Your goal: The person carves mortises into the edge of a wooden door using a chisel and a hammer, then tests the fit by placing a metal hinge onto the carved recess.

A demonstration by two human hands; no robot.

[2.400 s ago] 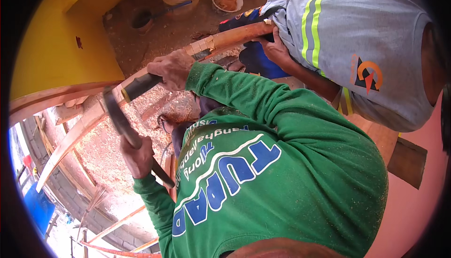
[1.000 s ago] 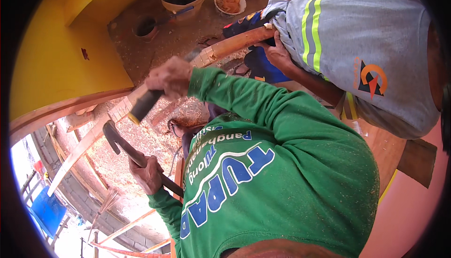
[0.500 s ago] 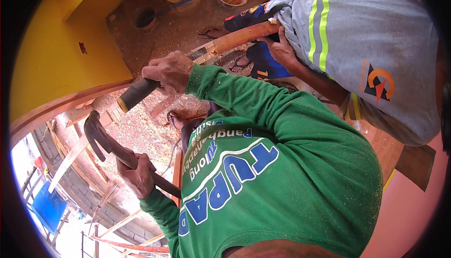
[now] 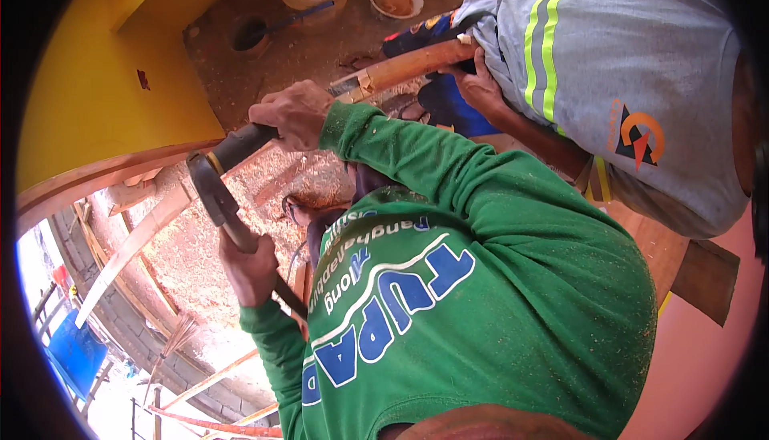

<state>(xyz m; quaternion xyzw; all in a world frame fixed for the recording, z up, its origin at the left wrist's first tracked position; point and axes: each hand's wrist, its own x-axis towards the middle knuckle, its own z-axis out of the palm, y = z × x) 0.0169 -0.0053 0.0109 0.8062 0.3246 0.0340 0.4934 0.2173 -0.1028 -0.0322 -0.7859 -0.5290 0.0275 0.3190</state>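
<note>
I seem mid-chiselling, right hand [image 4: 295, 116] gripping the chisel [image 4: 244, 144], left hand [image 4: 248, 270] gripping the hammer [image 4: 215, 193] at the chisel's butt, timber [image 4: 416, 64] curving from upper centre to lower left, the next blow probably wanting square aim.

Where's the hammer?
In the head view, the hammer is left of centre, held in the left hand, its head close by the yellow-ringed end of the black handle.

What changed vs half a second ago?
Left hand and hooked tool moved up and right: the tool's head, then apart from the dark bar, now overlaps its banded end; contact unclear. Nothing grabbed or released. Same: right hand gripping the bar, co-worker's hand at the beam.
</note>
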